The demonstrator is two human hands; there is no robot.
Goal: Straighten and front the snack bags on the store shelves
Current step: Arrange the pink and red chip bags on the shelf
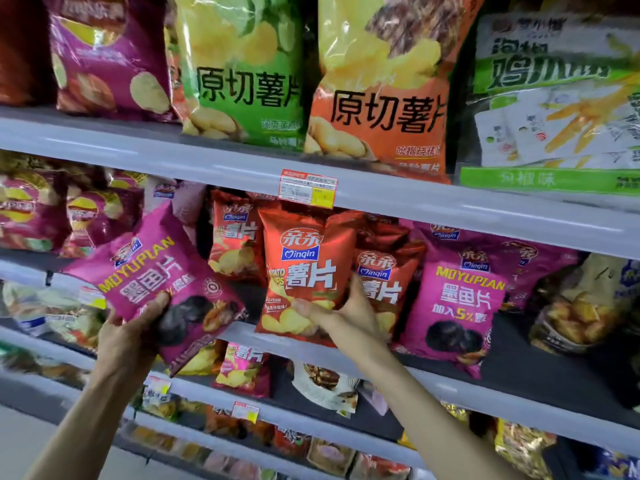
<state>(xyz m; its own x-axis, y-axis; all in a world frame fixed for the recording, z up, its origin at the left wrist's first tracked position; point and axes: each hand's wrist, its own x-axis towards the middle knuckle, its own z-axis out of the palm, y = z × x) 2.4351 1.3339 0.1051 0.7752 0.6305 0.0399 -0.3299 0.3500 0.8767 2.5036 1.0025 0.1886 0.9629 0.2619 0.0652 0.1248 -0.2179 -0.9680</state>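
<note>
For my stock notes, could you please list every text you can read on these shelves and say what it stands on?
"原切薯片": green bag and orange bag, top shelf.
"MOYUPLAN": tilted magenta bag in the left hand.
"Qinqin", "薯片": red bag in the right hand.
"MOYUPLAN", "加入5%": upright magenta bag.
Price tag: too blurred.

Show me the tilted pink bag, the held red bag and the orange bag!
tilted pink bag (156, 282): head view, front middle.
held red bag (311, 277): head view, white lettering.
orange bag (384, 112): head view, black lettering.
</note>
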